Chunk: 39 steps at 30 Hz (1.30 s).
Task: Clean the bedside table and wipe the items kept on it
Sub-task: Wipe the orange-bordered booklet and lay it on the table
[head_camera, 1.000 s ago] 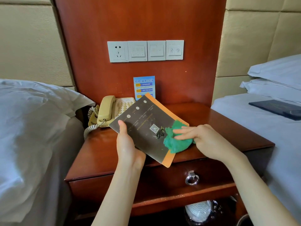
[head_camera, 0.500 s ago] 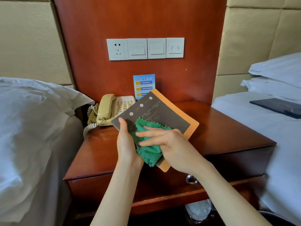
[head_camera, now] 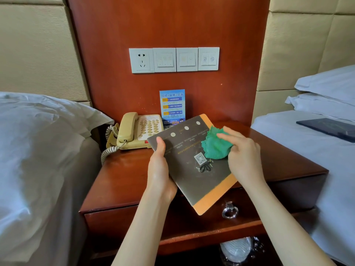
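My left hand (head_camera: pixel 160 169) grips the left edge of a dark grey folder with an orange border (head_camera: pixel 192 169), thumb on top, holding it tilted above the wooden bedside table (head_camera: pixel 123 179). My right hand (head_camera: pixel 242 156) presses a green cloth (head_camera: pixel 215 145) onto the folder's upper right part with straight fingers. A beige telephone (head_camera: pixel 138 131) sits at the table's back left, its coiled cord hanging off the left side. A blue card (head_camera: pixel 172 105) stands against the wood panel behind the folder.
White beds flank the table, the left one (head_camera: pixel 38 160) and the right one (head_camera: pixel 317 150) carrying a dark booklet (head_camera: pixel 330 129). A socket and switch panel (head_camera: pixel 173 60) is on the wall. The drawer has a ring pull (head_camera: pixel 229 210). Bagged items lie on the shelf below (head_camera: pixel 238 250).
My right hand has slid the green cloth from the folder's lower left, near my left hand, up to its upper right. The folder stays in my left hand.
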Available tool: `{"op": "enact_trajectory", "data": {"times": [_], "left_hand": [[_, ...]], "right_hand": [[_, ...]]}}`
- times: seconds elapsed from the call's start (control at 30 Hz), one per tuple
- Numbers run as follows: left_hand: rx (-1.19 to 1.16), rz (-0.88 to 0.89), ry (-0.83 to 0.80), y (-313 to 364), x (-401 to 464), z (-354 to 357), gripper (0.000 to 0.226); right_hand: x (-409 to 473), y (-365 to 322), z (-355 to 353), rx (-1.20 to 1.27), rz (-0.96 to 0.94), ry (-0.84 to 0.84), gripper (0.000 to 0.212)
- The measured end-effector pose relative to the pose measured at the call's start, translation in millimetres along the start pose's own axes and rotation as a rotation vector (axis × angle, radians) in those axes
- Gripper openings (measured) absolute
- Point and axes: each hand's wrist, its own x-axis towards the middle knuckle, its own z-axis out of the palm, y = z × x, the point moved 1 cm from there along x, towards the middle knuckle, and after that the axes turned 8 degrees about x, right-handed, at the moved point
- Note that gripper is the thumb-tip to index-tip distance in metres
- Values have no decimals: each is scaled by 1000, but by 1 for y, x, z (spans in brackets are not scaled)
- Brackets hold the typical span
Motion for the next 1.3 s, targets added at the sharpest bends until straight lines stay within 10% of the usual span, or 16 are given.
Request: {"op": "enact_trajectory", "data": {"times": [0.33,0.53,0.67,0.9,1.13,1.3], "left_hand": [[-103,-68,-47,5,-3,-4,63],[-119,255,158,16,-15,9,44],[152,580,166,39,-25,15,34],[1266,975,-484,40,-27,2,53],[1558,1043,-443,26,-19,-3,59],[1358,1145,36,14,-11,-3,61]], "right_hand": [[-35,-56,36,326,-277,-470,54],[-27,-35,13,286,-241,-409,59],[-18,-15,7,331,22,-195,60],[19,-1,-18,1438,815,-146,35],[-5,-4,-20,1561,685,-322,42],[4,7,-20,1488,580,-215,29]]}}
